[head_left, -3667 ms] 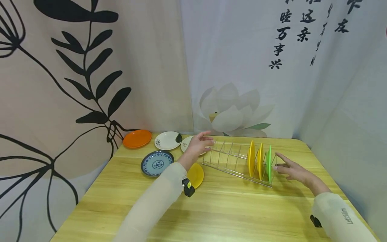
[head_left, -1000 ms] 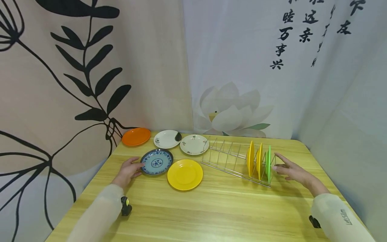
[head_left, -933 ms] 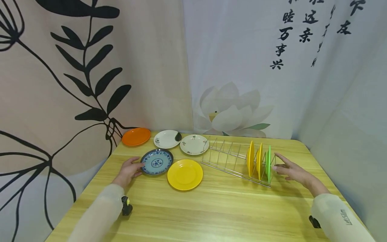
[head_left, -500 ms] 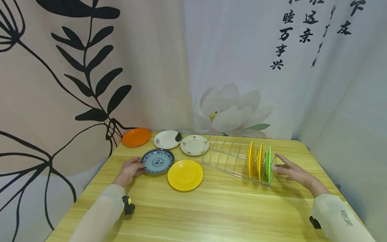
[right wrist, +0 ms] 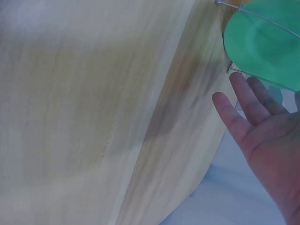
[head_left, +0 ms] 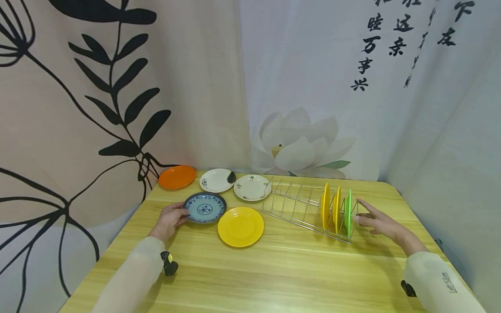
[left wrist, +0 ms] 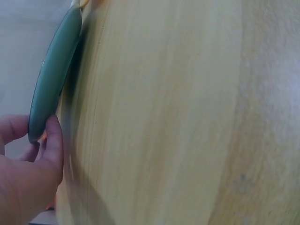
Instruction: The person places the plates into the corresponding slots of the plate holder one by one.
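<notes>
My left hand (head_left: 169,221) pinches the left edge of a blue-and-white patterned plate (head_left: 205,208). In the left wrist view the blue-green side of that plate (left wrist: 55,70) shows between thumb and fingers, and a dark shadow lies between it and the wood. My right hand (head_left: 379,224) has its fingers extended at the right end of a wire plate rack (head_left: 305,225); whether they touch the wire is hard to tell. Two yellow plates (head_left: 325,206) and a green plate (head_left: 348,213) stand upright in the rack's right part. The right wrist view shows the green plate (right wrist: 262,42) just beyond the fingers.
A yellow plate (head_left: 241,227) lies flat right of the blue one. Behind are two white plates (head_left: 252,188) with small prints and an orange plate (head_left: 177,177). The wooden table (head_left: 274,278) meets hanging curtains (head_left: 203,108) at the back.
Over the last seconds my left hand has moved from the rack's left end to the blue plate. In the last half second the plate has tilted or risen slightly. My right hand keeps its place.
</notes>
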The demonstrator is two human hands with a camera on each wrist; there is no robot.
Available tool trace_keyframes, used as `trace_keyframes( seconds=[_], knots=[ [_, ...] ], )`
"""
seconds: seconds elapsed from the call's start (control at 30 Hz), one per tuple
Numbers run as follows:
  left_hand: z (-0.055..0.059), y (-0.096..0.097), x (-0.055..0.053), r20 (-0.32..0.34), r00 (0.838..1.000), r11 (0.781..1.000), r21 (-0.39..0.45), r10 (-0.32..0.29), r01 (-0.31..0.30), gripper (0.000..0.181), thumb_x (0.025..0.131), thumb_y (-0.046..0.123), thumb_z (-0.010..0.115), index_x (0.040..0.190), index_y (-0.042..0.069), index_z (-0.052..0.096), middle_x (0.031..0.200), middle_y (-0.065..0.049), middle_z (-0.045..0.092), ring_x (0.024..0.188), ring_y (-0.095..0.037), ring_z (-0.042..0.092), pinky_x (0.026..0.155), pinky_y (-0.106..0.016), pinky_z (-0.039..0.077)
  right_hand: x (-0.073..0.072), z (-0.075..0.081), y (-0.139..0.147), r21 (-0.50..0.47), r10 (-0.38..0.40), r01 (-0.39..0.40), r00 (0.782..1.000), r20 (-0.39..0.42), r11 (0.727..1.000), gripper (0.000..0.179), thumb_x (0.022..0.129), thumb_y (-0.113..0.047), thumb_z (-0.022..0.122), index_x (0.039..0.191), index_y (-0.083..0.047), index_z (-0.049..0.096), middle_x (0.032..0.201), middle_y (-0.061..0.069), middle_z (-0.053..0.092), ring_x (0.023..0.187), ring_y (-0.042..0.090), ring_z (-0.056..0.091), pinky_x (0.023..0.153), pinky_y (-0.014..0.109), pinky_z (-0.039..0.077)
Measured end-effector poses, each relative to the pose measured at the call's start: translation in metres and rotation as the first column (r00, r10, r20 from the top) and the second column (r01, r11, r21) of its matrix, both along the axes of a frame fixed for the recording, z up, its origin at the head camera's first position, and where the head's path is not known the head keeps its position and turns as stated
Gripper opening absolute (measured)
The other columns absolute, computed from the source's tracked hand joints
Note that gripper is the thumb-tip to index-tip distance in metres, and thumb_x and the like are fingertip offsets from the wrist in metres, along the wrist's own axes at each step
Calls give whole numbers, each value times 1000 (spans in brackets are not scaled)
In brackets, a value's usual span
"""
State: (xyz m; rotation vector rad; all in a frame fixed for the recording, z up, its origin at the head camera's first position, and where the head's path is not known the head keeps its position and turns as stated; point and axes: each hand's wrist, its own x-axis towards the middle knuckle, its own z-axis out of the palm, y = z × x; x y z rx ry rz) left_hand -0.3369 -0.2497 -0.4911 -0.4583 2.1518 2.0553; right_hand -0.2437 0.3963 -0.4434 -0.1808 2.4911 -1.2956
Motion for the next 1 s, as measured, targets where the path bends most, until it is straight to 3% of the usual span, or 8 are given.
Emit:
trace_keyframes(
  seconds=[0.17,0.33,0.43,0.63,0.9,1.0],
  knots=[
    [0,1,2,-13,1000,1000,-10,2,-3,56,95,-5,52,148,-10,34,138,-27,45,97,-17,58,79,-23,55,1,0,0,1,-5,5,1000,-2,1000,82,105,-34,48,159,-19,-11,151,42,17,131,56,38,93,71,42],
    [1,2,2,-17,1000,1000,24,-13,13,66,93,-7,50,153,-6,23,135,-28,44,91,-17,58,73,-23,56,1,0,0,1,-3,3,1000,2,1000,83,105,-36,48,159,-19,-12,151,42,16,131,56,37,93,72,40],
    [2,4,2,-4,1000,999,41,-19,19,70,95,-4,51,155,-5,16,139,-26,40,99,-20,54,78,-23,54,1,-1,0,-2,0,0,1000,1,1000,83,104,-36,49,159,-19,-11,151,42,16,131,57,37,93,72,40],
    [3,5,2,6,1000,999,38,-17,17,63,97,-3,53,152,-9,23,140,-24,41,103,-20,52,84,-25,52,1,-2,1,-9,6,-6,1000,-4,1000,83,104,-36,49,159,-19,-11,151,43,16,131,57,37,93,72,40],
    [2,2,2,23,1000,997,74,-4,2,68,96,-5,46,158,4,20,149,-24,33,115,-29,48,85,-34,56,1,-2,1,0,2,-2,1000,-4,1000,83,104,-36,48,159,-18,-12,151,43,16,131,57,37,93,72,40],
    [1,2,2,17,1000,995,96,0,-2,67,96,-5,44,158,3,20,151,-24,32,120,-29,47,85,-32,57,1,-3,1,6,0,0,1000,-5,1000,83,104,-37,48,159,-18,-12,151,43,16,131,57,37,92,72,40]
  ],
)
